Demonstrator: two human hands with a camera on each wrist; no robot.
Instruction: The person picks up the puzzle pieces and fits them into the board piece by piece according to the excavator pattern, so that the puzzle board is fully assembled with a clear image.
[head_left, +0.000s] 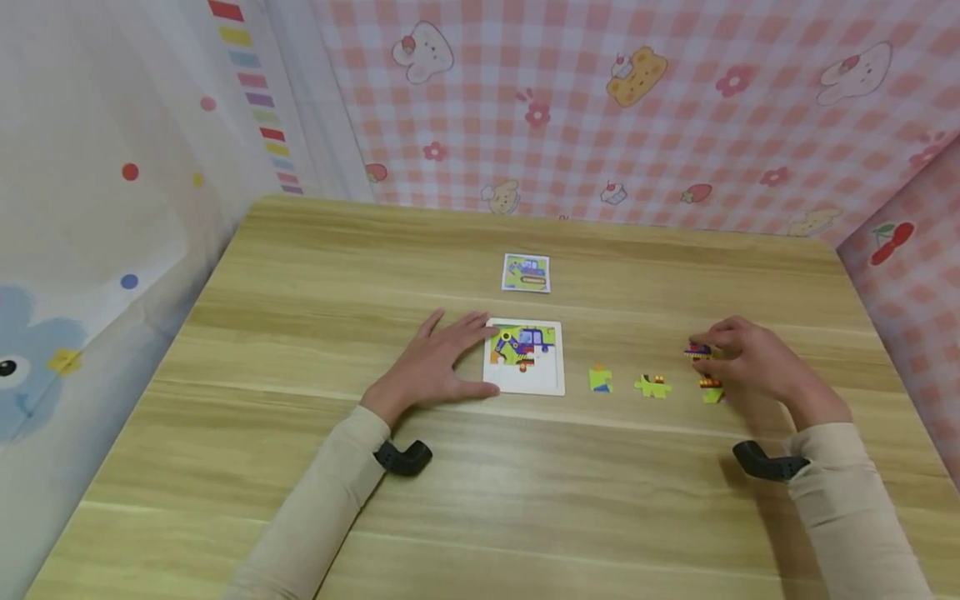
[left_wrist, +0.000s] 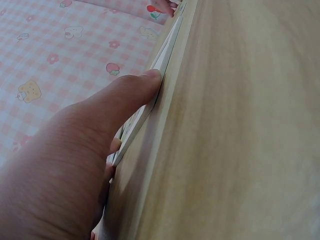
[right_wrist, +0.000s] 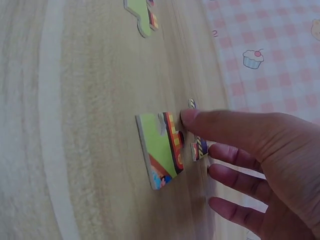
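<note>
Showing striped puzzle piece (right_wrist: 200,149) between right thumb (right_wrist: 220,126) and fingers (right_wrist: 236,156).

The desk (head_left: 525,492) looks like smooth wood, the curtain (head_left: 90,225) at nine o'clock creased cloth, the puzzle pieces (head_left: 654,387) card (matt-edged).
</note>
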